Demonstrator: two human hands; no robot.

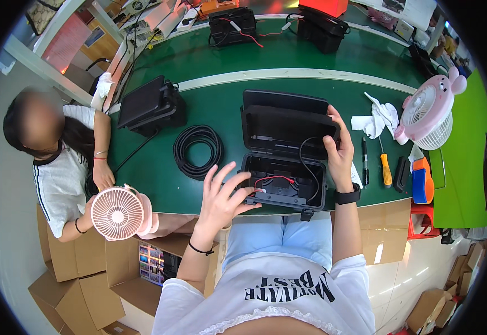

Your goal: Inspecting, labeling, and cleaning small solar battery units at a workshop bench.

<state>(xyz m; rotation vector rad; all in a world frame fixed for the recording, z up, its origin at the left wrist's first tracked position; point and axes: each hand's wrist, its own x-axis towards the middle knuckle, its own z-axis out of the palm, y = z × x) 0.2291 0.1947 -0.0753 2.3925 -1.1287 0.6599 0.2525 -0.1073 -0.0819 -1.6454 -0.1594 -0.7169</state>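
An open black plastic case sits at the near edge of the green table in front of me, its hinged lid tilted up and back. Inside lie a red wire with small connectors and a thin black cable looping from lid to base. My right hand grips the lid's right edge, thumb in front and fingers behind. At the case's left front corner, my left hand has its fingers spread, fingertips close to the red wire's white end; whether they touch it I cannot tell.
Left of the case lie a coiled black cable and a closed black case. A person beside me holds a pink fan. On the right are a pen, an orange screwdriver, tissue and another pink fan.
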